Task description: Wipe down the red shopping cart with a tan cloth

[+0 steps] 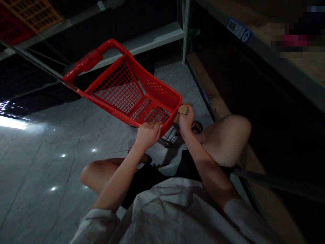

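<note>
Blue shelf label (239, 30) unreadable, red basket (119, 89) gripped by the left fingers (152, 126), tan lump (183, 110) pinched in the right fingers (183, 117) just beside it!

No words or numbers can be read anywhere. Along the long grey metal shelf edge (269, 57), a rectangular blue-and-white sticker (238, 30) shows barcode-like stripes at one end and a round white mark at the other, but its small print is too blurred to read. Below that edge, a small blue label (206, 96) sits on a lower shelf's edge, also illegible. Above the edge, a pixelated patch (291, 37) shows nothing readable.
</note>
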`<state>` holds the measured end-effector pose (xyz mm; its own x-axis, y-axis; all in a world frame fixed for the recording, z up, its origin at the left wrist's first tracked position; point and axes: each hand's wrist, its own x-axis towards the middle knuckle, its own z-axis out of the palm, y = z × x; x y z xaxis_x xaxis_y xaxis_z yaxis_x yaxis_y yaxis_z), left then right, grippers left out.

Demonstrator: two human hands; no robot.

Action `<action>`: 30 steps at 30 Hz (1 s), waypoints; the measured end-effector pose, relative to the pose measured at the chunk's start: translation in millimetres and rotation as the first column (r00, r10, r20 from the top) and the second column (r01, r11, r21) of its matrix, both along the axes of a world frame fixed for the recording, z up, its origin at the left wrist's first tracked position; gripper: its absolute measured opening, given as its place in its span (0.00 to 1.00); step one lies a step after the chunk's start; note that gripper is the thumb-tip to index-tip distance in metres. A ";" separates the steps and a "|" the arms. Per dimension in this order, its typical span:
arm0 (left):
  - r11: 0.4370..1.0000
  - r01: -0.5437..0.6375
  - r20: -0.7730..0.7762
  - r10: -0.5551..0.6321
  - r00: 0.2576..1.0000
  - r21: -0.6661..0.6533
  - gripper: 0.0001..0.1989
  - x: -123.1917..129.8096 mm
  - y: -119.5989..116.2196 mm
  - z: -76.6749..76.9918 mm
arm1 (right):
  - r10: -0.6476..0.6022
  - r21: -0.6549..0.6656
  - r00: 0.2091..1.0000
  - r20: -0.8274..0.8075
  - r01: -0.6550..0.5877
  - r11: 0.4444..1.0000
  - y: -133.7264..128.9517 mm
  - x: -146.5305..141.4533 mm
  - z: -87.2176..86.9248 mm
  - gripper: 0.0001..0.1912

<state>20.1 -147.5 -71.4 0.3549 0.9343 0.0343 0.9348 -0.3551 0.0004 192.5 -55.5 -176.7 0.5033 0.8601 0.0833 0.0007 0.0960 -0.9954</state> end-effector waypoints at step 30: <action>0.994 0.101 -0.054 -0.098 0.994 0.038 0.18 32.9 28.7 -1.4 | 0.012 0.121 0.990 0.142 -0.030 0.992 -51.2 -13.0 -5.9 0.09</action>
